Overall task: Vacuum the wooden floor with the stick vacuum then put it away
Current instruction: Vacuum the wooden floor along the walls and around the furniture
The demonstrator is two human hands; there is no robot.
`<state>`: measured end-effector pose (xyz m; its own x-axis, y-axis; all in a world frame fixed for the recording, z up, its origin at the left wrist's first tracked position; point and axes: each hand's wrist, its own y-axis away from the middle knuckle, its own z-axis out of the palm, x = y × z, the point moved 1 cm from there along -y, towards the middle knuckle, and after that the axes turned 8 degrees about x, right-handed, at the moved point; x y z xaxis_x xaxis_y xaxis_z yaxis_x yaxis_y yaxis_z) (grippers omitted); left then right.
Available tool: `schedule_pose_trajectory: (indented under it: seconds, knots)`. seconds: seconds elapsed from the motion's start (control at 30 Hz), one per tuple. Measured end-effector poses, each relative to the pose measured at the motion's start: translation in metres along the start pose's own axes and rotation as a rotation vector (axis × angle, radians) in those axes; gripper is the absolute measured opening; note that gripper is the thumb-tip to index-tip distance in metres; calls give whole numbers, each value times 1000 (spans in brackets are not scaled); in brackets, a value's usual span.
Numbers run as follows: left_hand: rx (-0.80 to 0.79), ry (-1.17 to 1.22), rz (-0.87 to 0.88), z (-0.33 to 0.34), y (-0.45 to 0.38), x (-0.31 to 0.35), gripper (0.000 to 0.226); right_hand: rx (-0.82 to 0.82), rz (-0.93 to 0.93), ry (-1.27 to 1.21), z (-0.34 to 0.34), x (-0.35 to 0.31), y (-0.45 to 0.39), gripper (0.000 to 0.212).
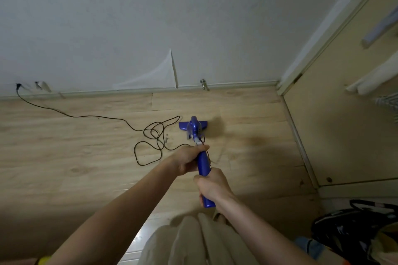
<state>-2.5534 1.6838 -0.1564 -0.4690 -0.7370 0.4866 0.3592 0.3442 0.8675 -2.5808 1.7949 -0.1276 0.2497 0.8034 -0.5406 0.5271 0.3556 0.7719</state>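
Observation:
A blue stick vacuum (195,128) stands on the light wooden floor (75,146), its flat head a short way in front of the white wall. My left hand (187,158) grips the upper part of the blue handle. My right hand (212,185) grips the same handle lower down, closer to me, with the handle's end poking out below it. A black power cord (150,135) runs from the vacuum, loops on the floor to its left, and leads to a wall socket (18,85) at the far left.
A white wall with peeling wallpaper (163,71) and a skirting board runs across the back. A beige door (344,125) stands on the right. A dark bag (353,232) and clutter lie at the bottom right. My legs in light trousers (193,243) are below.

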Motion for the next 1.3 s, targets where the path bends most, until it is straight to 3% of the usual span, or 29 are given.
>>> schedule_pose_trajectory:
  seconds: [0.13, 0.3, 0.53, 0.77, 0.97, 1.3]
  knots:
    - [56, -22, 35, 2, -20, 10, 30, 9, -5, 66, 4, -11, -24, 22]
    - [13, 82, 66, 19, -30, 22, 17, 77, -32, 147, -18, -29, -32, 22]
    - [-106, 29, 77, 41, -21, 29, 19, 40, 22, -63, -47, -42, 9, 16]
    - [-131, -21, 58, 24, -41, 65, 24, 51, -21, -80, -33, -69, -27, 12]
    - [-44, -131, 75, 23, -80, 93, 40, -7, -25, -61, -30, -75, -87, 11]
    - [140, 3, 65, 64, -140, 161, 43, -68, -67, 107, -70, -130, -184, 15]
